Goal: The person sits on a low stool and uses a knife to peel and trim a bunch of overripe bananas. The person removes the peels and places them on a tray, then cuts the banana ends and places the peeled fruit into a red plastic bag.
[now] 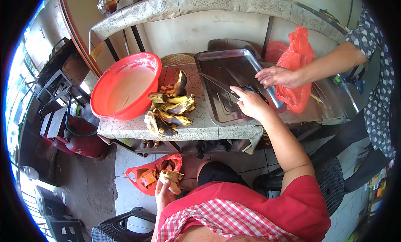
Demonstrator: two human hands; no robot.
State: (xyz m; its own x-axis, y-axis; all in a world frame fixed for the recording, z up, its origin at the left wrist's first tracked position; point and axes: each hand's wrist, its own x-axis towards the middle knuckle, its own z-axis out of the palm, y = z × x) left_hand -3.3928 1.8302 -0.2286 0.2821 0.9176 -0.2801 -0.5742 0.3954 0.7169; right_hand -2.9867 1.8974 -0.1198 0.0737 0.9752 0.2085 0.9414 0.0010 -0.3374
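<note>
My left hand (165, 195) holds banana peel (170, 179) above a red plastic bag (141, 176) on the floor. My right hand (252, 102) reaches over a metal tray (216, 115) on the tiled counter. Its index finger points out beside a knife blade (219, 85); whether it grips that knife cannot be told. A second knife (235, 77) with a black handle lies in the tray. Left of the tray are ripe bananas with blackened skins (175, 108). Further left, a red basin (97, 101) contains pale batter (130, 88).
At the right, another person's hand (278, 76) reaches over the tray's edge, near a red plastic bag (297, 66). Plastic stools (330, 185) stand beside and behind me. Red gas cylinders (84, 135) are at the left. A raised tiled shelf (206, 2) runs along the back.
</note>
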